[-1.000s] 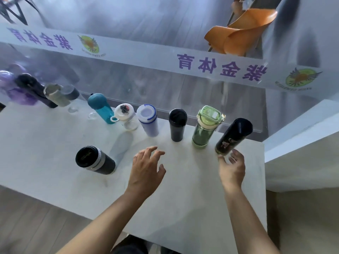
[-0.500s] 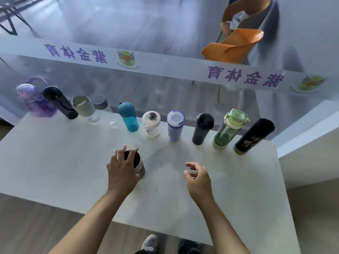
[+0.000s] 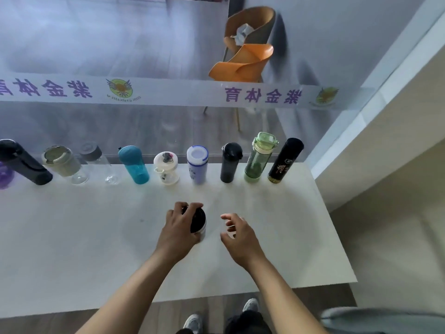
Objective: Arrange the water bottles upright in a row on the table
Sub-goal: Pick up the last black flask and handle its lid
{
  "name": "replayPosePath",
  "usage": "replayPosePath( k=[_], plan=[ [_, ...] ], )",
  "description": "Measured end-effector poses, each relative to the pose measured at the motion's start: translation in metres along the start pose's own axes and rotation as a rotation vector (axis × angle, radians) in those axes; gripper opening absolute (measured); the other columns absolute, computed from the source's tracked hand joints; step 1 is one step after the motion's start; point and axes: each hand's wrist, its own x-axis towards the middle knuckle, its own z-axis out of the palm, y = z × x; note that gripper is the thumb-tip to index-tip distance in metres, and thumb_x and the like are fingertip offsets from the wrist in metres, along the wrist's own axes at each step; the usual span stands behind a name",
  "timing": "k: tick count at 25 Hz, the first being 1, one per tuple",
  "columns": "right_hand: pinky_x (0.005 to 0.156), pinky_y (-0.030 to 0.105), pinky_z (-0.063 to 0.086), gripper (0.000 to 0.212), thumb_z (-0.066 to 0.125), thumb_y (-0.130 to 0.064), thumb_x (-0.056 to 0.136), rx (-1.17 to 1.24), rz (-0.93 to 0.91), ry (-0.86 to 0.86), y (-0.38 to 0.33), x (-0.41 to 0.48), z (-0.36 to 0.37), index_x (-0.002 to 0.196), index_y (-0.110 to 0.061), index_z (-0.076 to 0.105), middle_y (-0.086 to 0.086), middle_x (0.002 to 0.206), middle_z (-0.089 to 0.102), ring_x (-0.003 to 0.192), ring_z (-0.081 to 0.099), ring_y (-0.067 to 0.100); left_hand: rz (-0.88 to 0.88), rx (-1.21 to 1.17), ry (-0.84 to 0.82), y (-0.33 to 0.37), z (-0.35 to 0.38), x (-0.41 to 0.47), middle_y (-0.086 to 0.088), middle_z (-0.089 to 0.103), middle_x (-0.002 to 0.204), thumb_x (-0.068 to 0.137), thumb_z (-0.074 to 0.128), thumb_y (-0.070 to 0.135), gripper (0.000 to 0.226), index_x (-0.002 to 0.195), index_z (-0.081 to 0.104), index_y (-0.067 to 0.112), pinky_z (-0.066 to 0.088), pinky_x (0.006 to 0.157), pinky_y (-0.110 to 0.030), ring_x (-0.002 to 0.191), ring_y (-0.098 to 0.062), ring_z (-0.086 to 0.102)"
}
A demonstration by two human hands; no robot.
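Head view. White rectangular worktop [image 3: 72, 249] with a row of bottles standing upright along its far edge: black matte bottle at far left [image 3: 24, 165], beige-lidded clear bottle [image 3: 63, 163], grey-capped clear bottle [image 3: 100, 162], teal plastic bottle [image 3: 134, 165], small white-lidded clear bottle [image 3: 166, 168], pale lilac tumbler with white lid [image 3: 198, 165], black flip-top flask [image 3: 230, 163], green translucent bottle [image 3: 258, 157], tall black flask with gold print [image 3: 284, 161]. A purple item shows at the left margin, cut off; cannot identify.

One bottle is out of the row: a black-lidded, silver-banded flask [image 3: 198, 221] near mid-worktop, well apart from the line. Left hand [image 3: 179, 231] has its fingers wrapped around it from the left side; whether it stands or is lifted, cannot tell. Right hand [image 3: 237, 233] sits just beside it, fingers loosely curled and holding nothing.

Judgement: task nearly finished. This last flask needs a place in the row.
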Motion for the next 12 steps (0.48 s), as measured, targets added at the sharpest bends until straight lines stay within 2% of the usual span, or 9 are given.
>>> replayPosePath(
  k=[2, 4, 6, 9, 12],
  plan=[
    [0.098, 0.023, 0.047, 0.059, 0.067, -0.026, 0.090, -0.019, 0.019, 0.009, 0.016, -0.008, -0.011, 0.143, -0.036, 0.043, -0.009, 0.133, 0.050, 0.121, 0.052, 0.008, 0.072, -0.007, -0.044, 0.025, 0.012, 0.006, 0.003, 0.038, 0.133, 0.074, 0.078, 0.023, 0.077, 0.137, 0.038, 0.043, 0.050, 0.094, -0.038, 0.119, -0.024, 0.040],
    [0.099, 0.024, 0.046, 0.070, 0.073, -0.029, 0.085, -0.005, 0.023, 0.030, 0.033, -0.014, -0.025, 0.146, -0.038, 0.039, -0.013, 0.133, 0.049, 0.122, 0.049, 0.006, 0.123, -0.021, -0.092, 0.052, 0.026, 0.011, 0.005, 0.038, 0.132, 0.074, 0.079, 0.027, 0.078, 0.137, 0.036, 0.046, 0.050, 0.093, -0.037, 0.118, -0.023, 0.040],
    [0.093, 0.024, 0.048, 0.072, 0.075, -0.031, 0.079, 0.028, 0.003, 0.072, 0.047, -0.016, -0.041, 0.142, -0.038, 0.042, -0.015, 0.125, 0.054, 0.117, 0.052, 0.007, 0.175, -0.056, -0.126, 0.082, 0.040, 0.015, 0.006, 0.039, 0.130, 0.075, 0.077, 0.034, 0.075, 0.137, 0.037, 0.047, 0.049, 0.094, -0.037, 0.117, -0.021, 0.041],
    [0.092, 0.031, 0.051, 0.072, 0.078, -0.031, 0.071, 0.069, -0.013, 0.124, 0.069, -0.005, -0.070, 0.136, -0.037, 0.046, -0.019, 0.117, 0.056, 0.112, 0.052, 0.009, 0.215, -0.074, -0.136, 0.124, 0.061, 0.029, 0.008, 0.040, 0.128, 0.076, 0.073, 0.041, 0.070, 0.136, 0.038, 0.047, 0.051, 0.093, -0.038, 0.117, -0.019, 0.042],
    [0.087, 0.028, 0.052, 0.068, 0.076, -0.040, 0.065, 0.087, -0.041, 0.181, 0.095, 0.012, -0.102, 0.127, -0.038, 0.049, -0.025, 0.110, 0.055, 0.106, 0.055, 0.008, 0.244, -0.028, -0.142, 0.163, 0.083, 0.051, 0.006, 0.040, 0.129, 0.076, 0.075, 0.041, 0.071, 0.137, 0.038, 0.046, 0.051, 0.093, -0.037, 0.118, -0.020, 0.042]
  ],
)
